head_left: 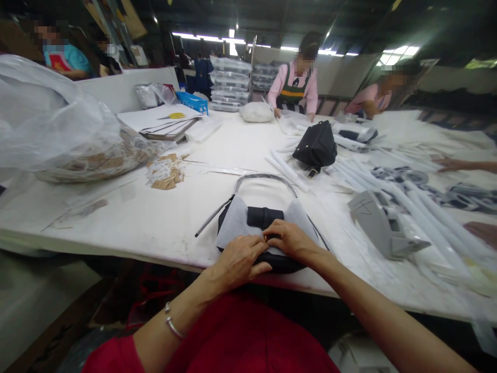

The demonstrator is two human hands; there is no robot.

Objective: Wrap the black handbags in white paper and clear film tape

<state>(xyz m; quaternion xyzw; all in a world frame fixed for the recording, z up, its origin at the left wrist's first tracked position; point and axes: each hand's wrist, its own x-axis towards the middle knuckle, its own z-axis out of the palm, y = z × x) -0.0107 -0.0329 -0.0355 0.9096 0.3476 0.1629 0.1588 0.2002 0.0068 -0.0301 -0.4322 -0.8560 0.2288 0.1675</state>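
Note:
A black handbag [285, 263] lies at the front edge of the white table, with its wrapped handle [267, 177] arching away from me. Pale grey sheet material [233, 226] covers much of its upper face, and a black strap tab [265, 216] rests over the middle. My left hand [241, 259] grips the bag's near side, fingers across the sheet and thumb toward the front. My right hand [288, 239] is closed, fingertips pinched at a small gold-coloured clasp [265, 238] near the bag's centre. The fingertips partly hide the clasp.
Paper tags [167, 173] and a large clear plastic bag [77, 129] lie left. Yellow-handled scissors [176, 116] rest on stacked sheets. Another black bag [316, 145], a grey tape dispenser [382, 225] and white tubes [438, 228] sit right. Co-workers [294, 88] stand across the table.

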